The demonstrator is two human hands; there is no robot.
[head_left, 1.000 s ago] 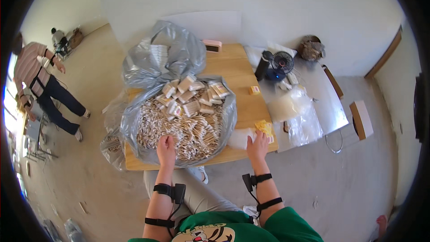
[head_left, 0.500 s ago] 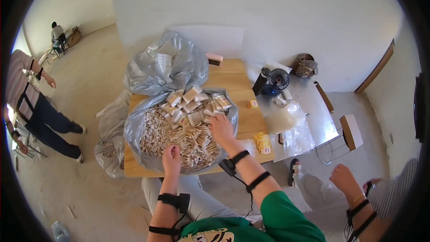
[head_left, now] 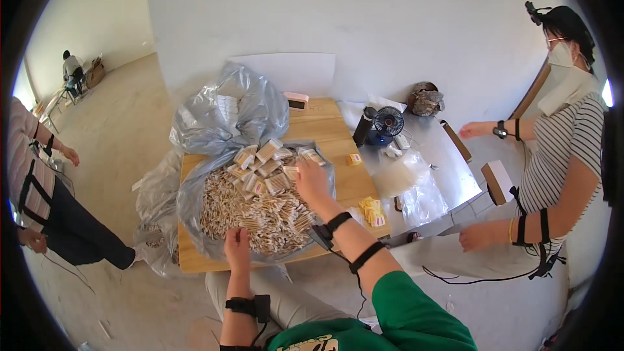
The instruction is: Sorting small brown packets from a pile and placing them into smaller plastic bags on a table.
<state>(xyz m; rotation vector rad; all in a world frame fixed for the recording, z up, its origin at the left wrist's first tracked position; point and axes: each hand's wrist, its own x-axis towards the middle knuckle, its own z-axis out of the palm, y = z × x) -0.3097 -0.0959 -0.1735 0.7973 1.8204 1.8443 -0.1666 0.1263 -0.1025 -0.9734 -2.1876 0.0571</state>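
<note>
A grey plastic bag (head_left: 190, 211) lies spread open on the wooden table, filled with a heap of loose cotton swabs (head_left: 260, 221). On the heap's far part several clear packs of cotton swabs (head_left: 268, 150) are piled. My right hand (head_left: 313, 188) reaches over the pile's right side, its fingers bent at a pack of cotton swabs (head_left: 290, 173) with a yellowish label. My left hand (head_left: 237, 249) hovers by the bag's near edge, fingers curled together; whatever they might hold is too small to see.
Behind the heap stands another grey bag (head_left: 257, 107) with white packs. Yellow packets (head_left: 372, 212) lie at the table's right edge. A metal table (head_left: 448, 169) holds a fan (head_left: 389, 121), black bottle (head_left: 365, 126) and clear bags. One person (head_left: 552, 175) is at right, another (head_left: 58, 208) at left.
My right hand has moved farther over the packs. My left hand stays near the bag's edge. The view has shifted, and more of the person at right now shows.
</note>
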